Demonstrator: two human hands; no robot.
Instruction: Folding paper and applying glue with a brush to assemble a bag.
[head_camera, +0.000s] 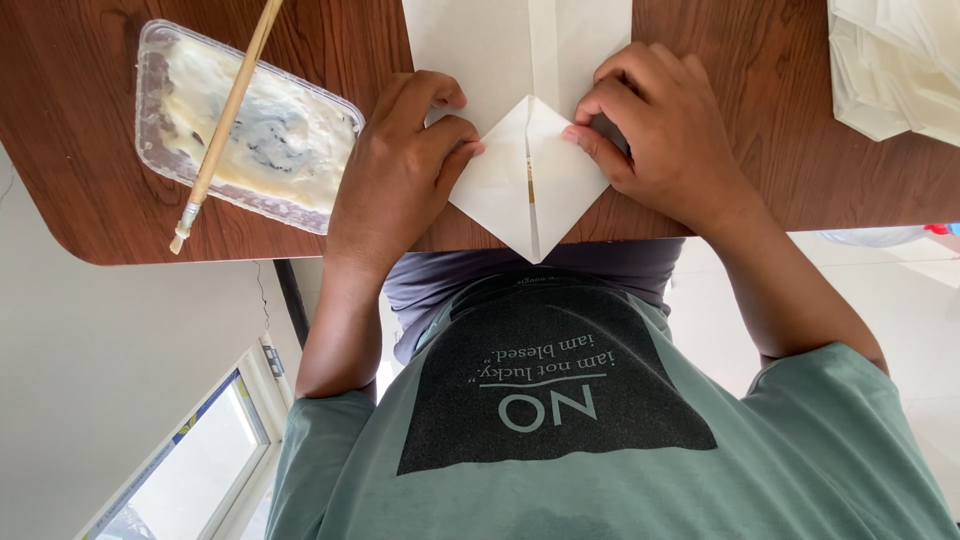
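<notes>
A white sheet of paper (520, 60) lies on the brown wooden table (90, 170). Its two near corners are folded in to a point (535, 215) that overhangs the table's near edge. My left hand (395, 175) presses the left flap with curled fingers, its fingertips at the flap's upper edge. On the other side, my right hand (665, 135) holds down the right flap, fingertips close to the centre seam. A narrow gap runs between the two flaps.
A clear plastic tray (160, 160) smeared with whitish paste sits at the left, with a wooden-handled brush (225, 120) lying across it. A heap of translucent white sheets (890, 70) lies at the far right. My green shirt fills the lower view.
</notes>
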